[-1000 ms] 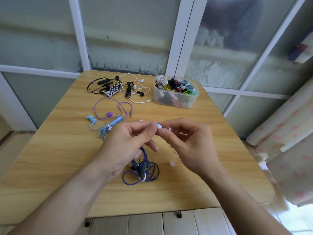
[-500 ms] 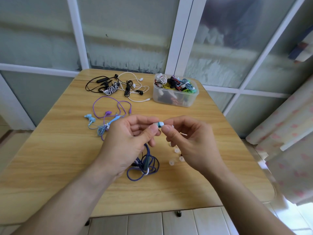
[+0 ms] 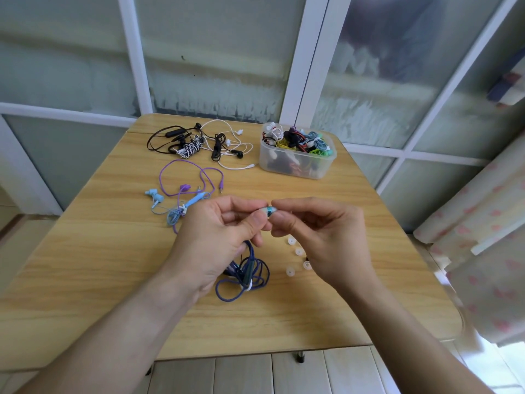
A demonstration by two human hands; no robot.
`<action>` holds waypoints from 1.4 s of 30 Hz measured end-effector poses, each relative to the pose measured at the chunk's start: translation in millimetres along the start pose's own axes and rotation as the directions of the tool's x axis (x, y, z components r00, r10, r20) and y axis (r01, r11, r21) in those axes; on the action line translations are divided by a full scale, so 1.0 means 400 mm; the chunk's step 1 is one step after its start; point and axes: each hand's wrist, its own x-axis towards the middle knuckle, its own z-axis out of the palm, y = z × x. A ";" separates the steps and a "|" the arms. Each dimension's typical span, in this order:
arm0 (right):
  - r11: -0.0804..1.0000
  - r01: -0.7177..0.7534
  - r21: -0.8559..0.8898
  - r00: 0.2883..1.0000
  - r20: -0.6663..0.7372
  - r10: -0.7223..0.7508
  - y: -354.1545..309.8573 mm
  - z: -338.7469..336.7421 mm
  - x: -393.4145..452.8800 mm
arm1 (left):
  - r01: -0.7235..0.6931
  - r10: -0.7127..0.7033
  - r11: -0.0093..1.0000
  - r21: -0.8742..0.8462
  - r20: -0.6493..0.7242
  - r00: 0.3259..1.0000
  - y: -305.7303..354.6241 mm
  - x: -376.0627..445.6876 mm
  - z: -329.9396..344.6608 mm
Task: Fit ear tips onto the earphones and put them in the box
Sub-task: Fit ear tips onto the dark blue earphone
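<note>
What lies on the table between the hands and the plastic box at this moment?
In the head view, bare wooden table lies between the hands and the plastic box; the purple earphones lie off to the left.

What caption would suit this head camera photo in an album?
Both hands, left hand and right hand, pinch a teal earbud above a wooden table.

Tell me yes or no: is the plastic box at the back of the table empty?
No, the plastic box is filled to its rim with coiled earphones in red, yellow, green, blue, black and white.
</note>
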 end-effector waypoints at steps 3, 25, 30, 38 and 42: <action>0.998 -0.049 0.041 0.999 -0.009 0.050 -0.010 -0.002 -0.001 | -0.076 0.078 0.995 0.069 -0.033 0.996 0.002 0.003 -0.002; 0.997 -0.072 0.038 0.973 0.221 0.062 -0.009 -0.033 0.001 | -0.136 0.125 0.974 0.183 0.071 0.990 0.014 0.006 -0.019; 0.991 -0.119 0.055 0.969 0.223 0.104 -0.003 -0.037 0.002 | -0.160 0.138 0.960 0.229 0.109 0.984 0.010 0.006 -0.019; 0.982 -0.173 0.081 0.957 0.248 0.149 0.001 -0.040 0.002 | -0.193 0.149 0.945 0.265 0.176 0.973 0.016 0.004 -0.021; 0.969 -0.221 0.113 0.948 0.258 0.186 0.001 -0.038 0.000 | -0.206 0.165 0.935 0.289 0.161 0.973 0.018 0.000 -0.015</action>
